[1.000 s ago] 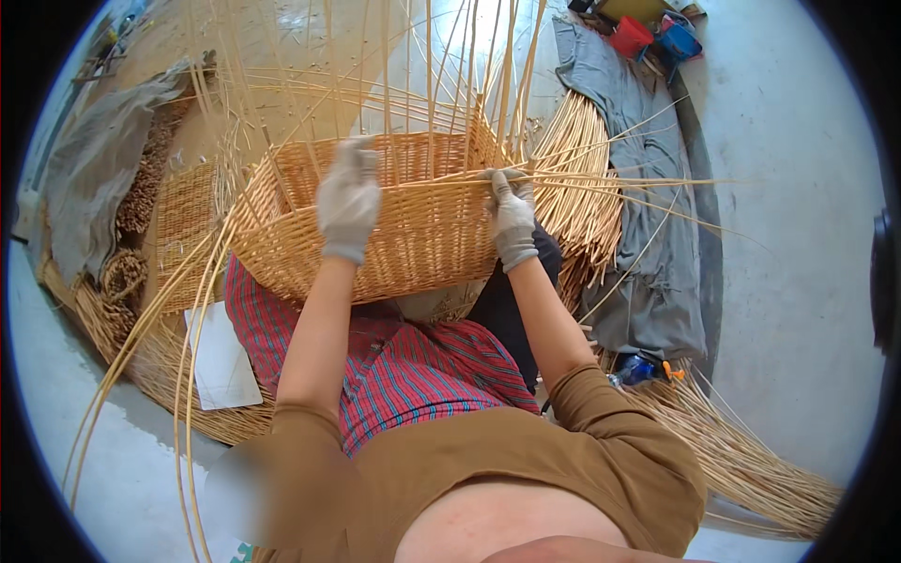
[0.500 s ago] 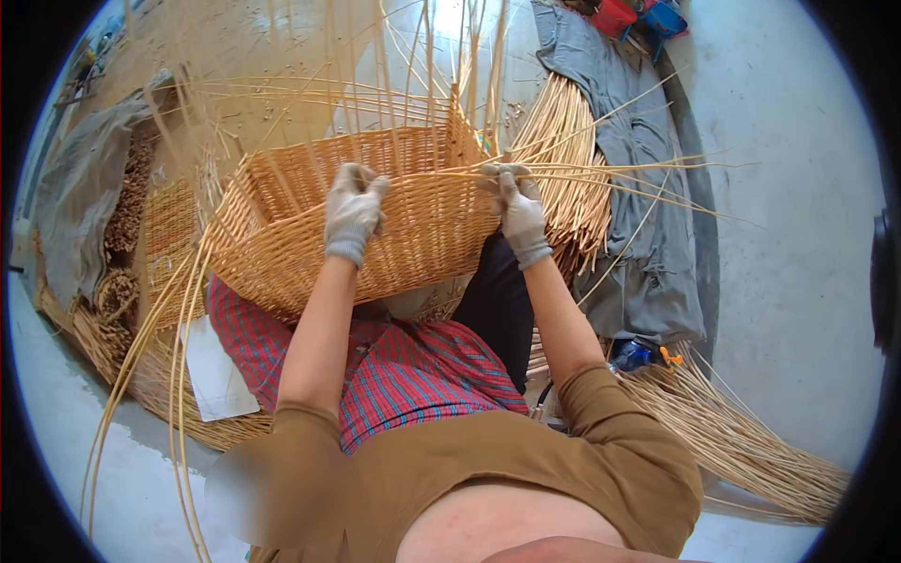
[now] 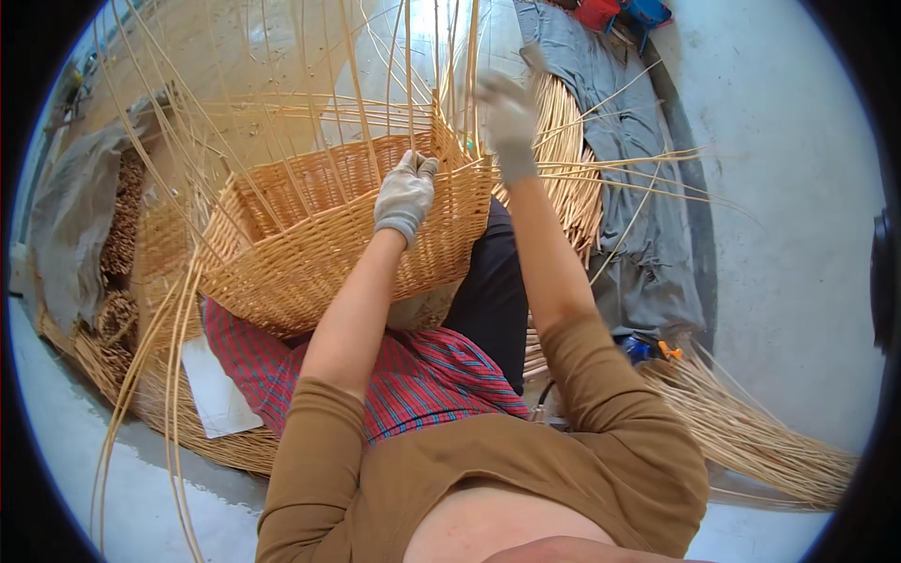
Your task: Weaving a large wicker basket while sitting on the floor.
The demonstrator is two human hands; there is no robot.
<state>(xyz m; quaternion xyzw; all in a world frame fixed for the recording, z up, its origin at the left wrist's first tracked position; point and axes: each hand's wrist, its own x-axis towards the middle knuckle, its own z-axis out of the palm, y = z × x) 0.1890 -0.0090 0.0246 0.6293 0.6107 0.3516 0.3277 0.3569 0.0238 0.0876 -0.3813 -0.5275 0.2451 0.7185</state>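
Note:
A half-woven wicker basket (image 3: 352, 239), long and boxy, lies tilted across my lap. Thin upright stakes (image 3: 357, 89) rise from its walls. My left hand (image 3: 405, 197), in a pale work glove, is closed at the front rim, right of the middle, its fingertips pinched where a stake stands. Above the basket's right end my gloved right hand (image 3: 510, 117) is raised and smeared by motion. A blurred greyish shape shows past its fingers, and I cannot tell whether it holds anything. Loose weaving rods (image 3: 619, 169) stick out to the right from the basket's corner.
Bundled rods (image 3: 563, 141) lie under a grey cloth (image 3: 643, 225) to the right. Another rod bundle (image 3: 751, 432) spreads at the lower right, by a blue and orange item (image 3: 648, 349). Covered rod bundles (image 3: 122, 225) stand at left. Long rods (image 3: 174, 403) hang off the basket's left end.
My right hand has left the rods at the right corner and swung up and away. My left hand has slid right along the front rim. The basket has shifted slightly left.

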